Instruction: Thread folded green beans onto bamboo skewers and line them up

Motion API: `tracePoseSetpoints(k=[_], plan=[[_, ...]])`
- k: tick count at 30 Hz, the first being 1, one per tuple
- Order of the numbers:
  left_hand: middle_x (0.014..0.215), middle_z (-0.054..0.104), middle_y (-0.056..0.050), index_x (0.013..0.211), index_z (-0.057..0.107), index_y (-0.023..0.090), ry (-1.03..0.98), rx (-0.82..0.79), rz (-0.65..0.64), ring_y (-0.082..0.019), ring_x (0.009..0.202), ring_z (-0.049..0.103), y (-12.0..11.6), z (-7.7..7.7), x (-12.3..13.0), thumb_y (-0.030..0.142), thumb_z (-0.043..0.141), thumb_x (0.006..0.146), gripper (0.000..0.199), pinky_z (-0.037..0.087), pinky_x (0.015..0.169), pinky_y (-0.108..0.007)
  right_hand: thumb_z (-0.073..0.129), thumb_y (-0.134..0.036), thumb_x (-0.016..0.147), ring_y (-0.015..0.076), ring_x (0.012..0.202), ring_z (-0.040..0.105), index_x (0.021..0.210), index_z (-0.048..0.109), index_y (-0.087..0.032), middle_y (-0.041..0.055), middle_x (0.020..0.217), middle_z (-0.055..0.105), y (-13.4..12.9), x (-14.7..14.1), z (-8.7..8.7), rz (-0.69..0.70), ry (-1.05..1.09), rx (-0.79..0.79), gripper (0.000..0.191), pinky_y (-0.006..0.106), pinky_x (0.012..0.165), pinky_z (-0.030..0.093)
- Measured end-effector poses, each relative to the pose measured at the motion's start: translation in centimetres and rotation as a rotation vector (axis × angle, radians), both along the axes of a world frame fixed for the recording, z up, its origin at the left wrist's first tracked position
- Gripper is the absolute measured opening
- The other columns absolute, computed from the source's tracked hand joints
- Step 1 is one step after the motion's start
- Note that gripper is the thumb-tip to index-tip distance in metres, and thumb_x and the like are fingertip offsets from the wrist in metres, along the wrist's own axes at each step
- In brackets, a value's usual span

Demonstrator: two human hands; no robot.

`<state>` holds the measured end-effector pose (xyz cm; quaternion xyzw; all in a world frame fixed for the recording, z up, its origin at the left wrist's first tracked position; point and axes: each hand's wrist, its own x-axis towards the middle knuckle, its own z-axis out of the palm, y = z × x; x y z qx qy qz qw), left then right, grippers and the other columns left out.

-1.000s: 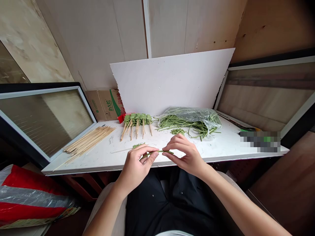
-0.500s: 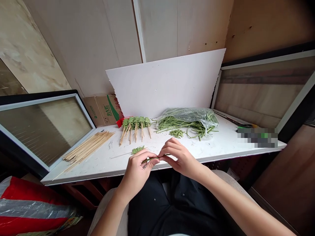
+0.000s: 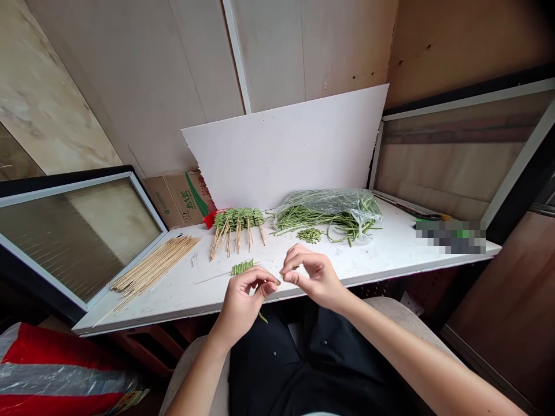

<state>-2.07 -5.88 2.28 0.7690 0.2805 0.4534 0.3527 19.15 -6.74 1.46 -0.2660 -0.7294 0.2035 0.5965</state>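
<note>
My left hand (image 3: 243,301) is closed around a long green bean (image 3: 262,317), whose end hangs below the palm; the rest is hidden by the fingers. A short gap to the right, my right hand (image 3: 315,278) pinches thumb and forefinger together. Something tiny shows at those fingertips, too small to make out. Just behind my left hand, a skewer threaded with green bean pieces (image 3: 243,266) lies on the white table (image 3: 182,294). Farther back are a stack of filled bean skewers (image 3: 238,219) and a small heap of short bean pieces (image 3: 310,234).
Long beans spill from a clear plastic bag (image 3: 332,211) at the back. Loose bamboo skewers (image 3: 158,263) lie on the left, near a cardboard box (image 3: 173,199). A white board (image 3: 286,150) stands behind; framed glass panels (image 3: 82,231) flank the table. A blurred-out object (image 3: 451,237) sits at right.
My hands were together on the bean and have now parted slightly. The bean's end has swung down below my left hand. The view has shifted a little.
</note>
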Motion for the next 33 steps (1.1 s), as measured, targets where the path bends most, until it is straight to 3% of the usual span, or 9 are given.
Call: tracePoseSetpoints(k=[7, 10, 13, 17, 21, 24, 27, 30, 33], plan=[[0.096, 0.070, -0.010, 0.120, 0.081, 0.020, 0.007, -0.056, 0.134, -0.022, 0.091, 0.064, 1.4, -0.6, -0.6, 0.045, 0.066, 0.100, 0.036, 0.052, 0.081, -0.032, 0.071, -0.046, 0.096, 0.0280, 0.092, 0.054, 0.090, 0.085, -0.023, 0.0102, 0.086, 0.068, 7.6, 5.4, -6.9, -0.521, -0.400, -0.029, 0.027, 0.045, 0.084, 0.047], [0.104, 0.072, -0.011, 0.130, 0.077, 0.021, 0.034, -0.039, 0.128, -0.023, 0.100, 0.067, 1.3, -0.6, -0.7, 0.044, 0.061, 0.102, 0.039, 0.054, 0.088, -0.034, 0.073, -0.038, 0.094, 0.0326, 0.101, 0.053, 0.089, 0.086, -0.022, 0.0142, 0.094, 0.070, 9.1, 7.0, -9.9, -0.707, -0.569, -0.147, 0.021, 0.047, 0.086, 0.044], [0.108, 0.074, -0.012, 0.132, 0.075, 0.020, 0.059, -0.053, 0.102, -0.024, 0.104, 0.070, 1.4, -0.7, -0.6, 0.043, 0.062, 0.102, 0.039, 0.054, 0.094, -0.036, 0.073, -0.036, 0.093, 0.0363, 0.106, 0.050, 0.088, 0.087, -0.023, 0.0162, 0.099, 0.071, 9.5, 7.8, -11.2, -0.801, -0.652, -0.233, 0.020, 0.047, 0.086, 0.041], [0.107, 0.078, -0.012, 0.142, 0.065, 0.016, 0.043, -0.135, 0.104, -0.024, 0.103, 0.072, 1.8, -1.2, -0.7, 0.042, 0.067, 0.099, 0.050, 0.056, 0.089, -0.034, 0.060, -0.044, 0.101, 0.0354, 0.106, 0.052, 0.097, 0.085, -0.022, 0.0154, 0.104, 0.072, 9.5, 8.8, -10.1, -0.823, -0.588, -0.214, 0.034, 0.045, 0.086, 0.040], [0.112, 0.079, -0.015, 0.146, 0.061, 0.015, 0.024, -0.193, 0.116, -0.019, 0.080, 0.072, 2.1, -1.5, -0.9, 0.045, 0.068, 0.099, 0.056, 0.055, 0.069, -0.030, 0.040, -0.051, 0.109, 0.0305, 0.097, 0.056, 0.108, 0.082, -0.020, 0.0131, 0.099, 0.075, 9.0, 9.3, -6.7, -0.762, -0.317, -0.128, 0.052, 0.044, 0.088, 0.044], [0.114, 0.080, -0.017, 0.143, 0.062, 0.015, 0.014, -0.231, 0.121, -0.016, 0.064, 0.069, 1.9, -1.5, -0.8, 0.045, 0.069, 0.098, 0.055, 0.057, 0.070, -0.033, 0.040, -0.056, 0.108, 0.0279, 0.096, 0.062, 0.107, 0.080, -0.021, 0.0109, 0.095, 0.077, 7.5, 8.5, -3.9, -0.557, -0.170, -0.155, 0.053, 0.040, 0.084, 0.047], [0.109, 0.081, -0.017, 0.140, 0.064, 0.013, -0.006, -0.244, 0.119, -0.021, 0.071, 0.075, 1.4, -1.4, -0.4, 0.044, 0.070, 0.097, 0.054, 0.059, 0.078, -0.036, 0.055, -0.057, 0.104, 0.0248, 0.095, 0.066, 0.112, 0.079, -0.022, 0.0095, 0.100, 0.078, 5.2, 6.4, -2.0, -0.280, -0.206, -0.144, 0.043, 0.036, 0.078, 0.050], [0.107, 0.081, -0.016, 0.141, 0.064, 0.015, 0.006, -0.250, 0.090, -0.022, 0.073, 0.076, 0.9, -1.3, -0.1, 0.044, 0.070, 0.098, 0.053, 0.060, 0.077, -0.036, 0.078, -0.054, 0.090, 0.0246, 0.098, 0.065, 0.120, 0.076, -0.023, 0.0083, 0.101, 0.077, 3.0, 3.8, -1.1, -0.070, -0.303, -0.040, 0.043, 0.036, 0.083, 0.052], [0.105, 0.080, -0.012, 0.140, 0.066, 0.017, 0.041, -0.228, 0.071, -0.018, 0.066, 0.073, 0.7, -1.4, 0.2, 0.043, 0.069, 0.098, 0.049, 0.061, 0.075, -0.034, 0.076, -0.040, 0.095, 0.0238, 0.097, 0.063, 0.119, 0.075, -0.024, 0.0082, 0.098, 0.075, 1.6, 1.7, -0.9, 0.002, -0.359, 0.075, 0.029, 0.038, 0.086, 0.053]])
